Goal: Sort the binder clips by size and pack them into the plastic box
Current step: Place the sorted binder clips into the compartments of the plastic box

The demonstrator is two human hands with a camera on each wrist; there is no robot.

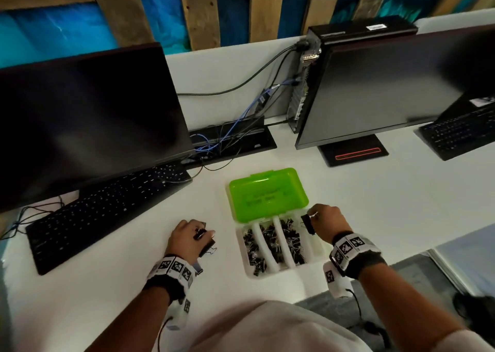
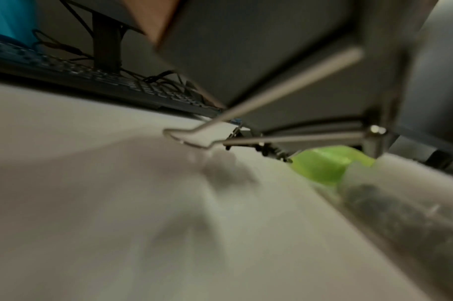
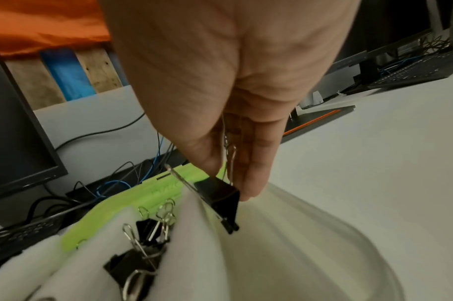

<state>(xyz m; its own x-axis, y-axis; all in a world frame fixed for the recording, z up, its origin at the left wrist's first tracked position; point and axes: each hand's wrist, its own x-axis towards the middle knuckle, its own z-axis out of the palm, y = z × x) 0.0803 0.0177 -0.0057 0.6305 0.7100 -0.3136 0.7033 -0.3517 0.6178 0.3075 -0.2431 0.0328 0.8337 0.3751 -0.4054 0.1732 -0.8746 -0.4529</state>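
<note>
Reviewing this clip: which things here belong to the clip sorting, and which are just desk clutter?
Job: plastic box with green lid; binder clips in its compartments; large clip held by right hand; clips under left hand.
Clutter: monitors, keyboards, cables, computer tower.

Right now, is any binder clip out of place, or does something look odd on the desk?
Nothing stands out. The plastic box lies open, three compartments hold clips, the rightmost looks empty. The right hand holds a large clip over it; the left hand grips more clips.
</note>
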